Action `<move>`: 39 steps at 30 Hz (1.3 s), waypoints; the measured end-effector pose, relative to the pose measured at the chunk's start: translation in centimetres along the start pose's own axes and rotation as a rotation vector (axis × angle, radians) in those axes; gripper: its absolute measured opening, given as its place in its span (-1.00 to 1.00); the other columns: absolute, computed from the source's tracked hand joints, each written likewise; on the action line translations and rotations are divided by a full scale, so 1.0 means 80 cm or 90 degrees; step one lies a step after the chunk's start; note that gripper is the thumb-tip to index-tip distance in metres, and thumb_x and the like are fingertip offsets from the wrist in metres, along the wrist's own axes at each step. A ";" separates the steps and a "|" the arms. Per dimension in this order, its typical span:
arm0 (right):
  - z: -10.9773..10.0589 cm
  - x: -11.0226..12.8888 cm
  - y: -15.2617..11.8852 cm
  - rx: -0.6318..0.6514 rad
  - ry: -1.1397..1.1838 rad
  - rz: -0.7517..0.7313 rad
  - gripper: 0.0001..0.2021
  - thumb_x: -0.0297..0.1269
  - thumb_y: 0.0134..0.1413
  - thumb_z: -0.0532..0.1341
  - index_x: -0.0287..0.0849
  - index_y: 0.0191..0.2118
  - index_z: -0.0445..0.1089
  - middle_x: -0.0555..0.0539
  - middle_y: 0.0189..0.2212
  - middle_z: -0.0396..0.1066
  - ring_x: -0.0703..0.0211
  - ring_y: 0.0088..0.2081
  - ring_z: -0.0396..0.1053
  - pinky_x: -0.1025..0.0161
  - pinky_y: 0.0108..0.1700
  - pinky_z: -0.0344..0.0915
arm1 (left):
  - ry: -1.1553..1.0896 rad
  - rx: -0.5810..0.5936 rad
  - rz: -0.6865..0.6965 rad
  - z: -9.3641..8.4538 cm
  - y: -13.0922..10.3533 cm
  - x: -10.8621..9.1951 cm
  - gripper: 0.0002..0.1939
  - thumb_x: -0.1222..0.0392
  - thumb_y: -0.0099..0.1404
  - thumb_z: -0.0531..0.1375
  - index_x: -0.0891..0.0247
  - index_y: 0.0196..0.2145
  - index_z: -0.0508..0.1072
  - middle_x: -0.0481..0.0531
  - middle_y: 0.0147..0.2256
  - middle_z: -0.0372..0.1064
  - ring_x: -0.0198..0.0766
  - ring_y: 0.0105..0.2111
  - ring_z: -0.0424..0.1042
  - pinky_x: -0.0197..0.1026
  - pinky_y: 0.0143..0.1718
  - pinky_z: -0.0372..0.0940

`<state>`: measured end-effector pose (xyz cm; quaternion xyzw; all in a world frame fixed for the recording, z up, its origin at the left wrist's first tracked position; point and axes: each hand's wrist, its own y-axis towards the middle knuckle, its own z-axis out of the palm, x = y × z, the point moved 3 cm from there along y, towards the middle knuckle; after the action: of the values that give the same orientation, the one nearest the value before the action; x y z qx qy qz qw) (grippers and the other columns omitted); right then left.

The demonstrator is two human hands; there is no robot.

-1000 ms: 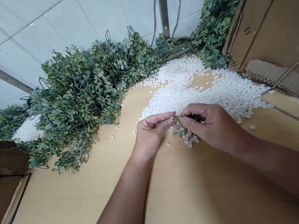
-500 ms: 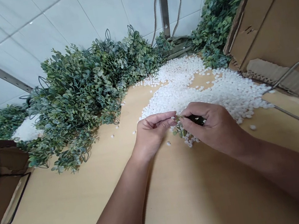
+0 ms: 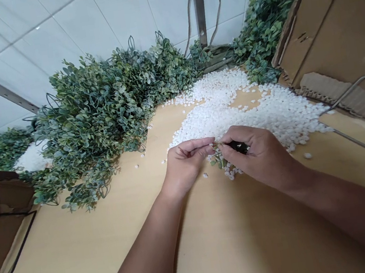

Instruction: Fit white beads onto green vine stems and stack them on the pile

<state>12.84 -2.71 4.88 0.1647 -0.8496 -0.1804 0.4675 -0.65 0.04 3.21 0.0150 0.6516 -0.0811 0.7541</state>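
- Working on one leafy sprig (image 3: 219, 163), both hands meet at the middle of the clock; taking them as its centre, the sprig hangs just below the fingertips, towards 6 o'clock.
- As I judge it, this sprig is partway through handling. Whether any white piece is fixed to it is too small to tell.
- Plenty lies loose: a broad spread of white pieces (image 3: 214, 120) from 12 round to 2 o'clock, and a smaller white heap (image 3: 33, 156) at 9.
- A large heap of greenery (image 3: 101, 107) fills 10 o'clock and more foliage (image 3: 265, 26) stands at 1; I cannot tell which stems, if any, are finished.
- The left hand (image 3: 187, 163) has thumb and forefinger closed to a tight pinch, apparently on the sprig's tip; anything else between them is hidden.
- The right hand (image 3: 261, 151) pinches the sprig between thumb and forefinger tips, with a gap left behind the pinch.
- One stray piece (image 3: 205, 175) lies near, at 7 o'clock, touched by neither hand.
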 end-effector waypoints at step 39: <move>0.005 -0.028 0.006 -0.003 0.476 0.306 -0.75 -0.12 -0.18 0.32 -0.21 -0.49 0.37 0.05 -0.58 0.35 0.39 -0.55 0.25 0.42 -0.52 0.20 | 0.146 0.008 0.096 0.000 -0.002 0.000 -0.96 0.30 0.00 0.26 0.32 -0.51 0.52 -0.03 -0.58 0.43 -0.39 -0.55 0.33 -0.35 -0.49 0.24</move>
<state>13.61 -1.20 3.26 0.0152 -0.6357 0.0039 0.7718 -0.69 -0.13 3.24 0.0777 0.7302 -0.0260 0.6783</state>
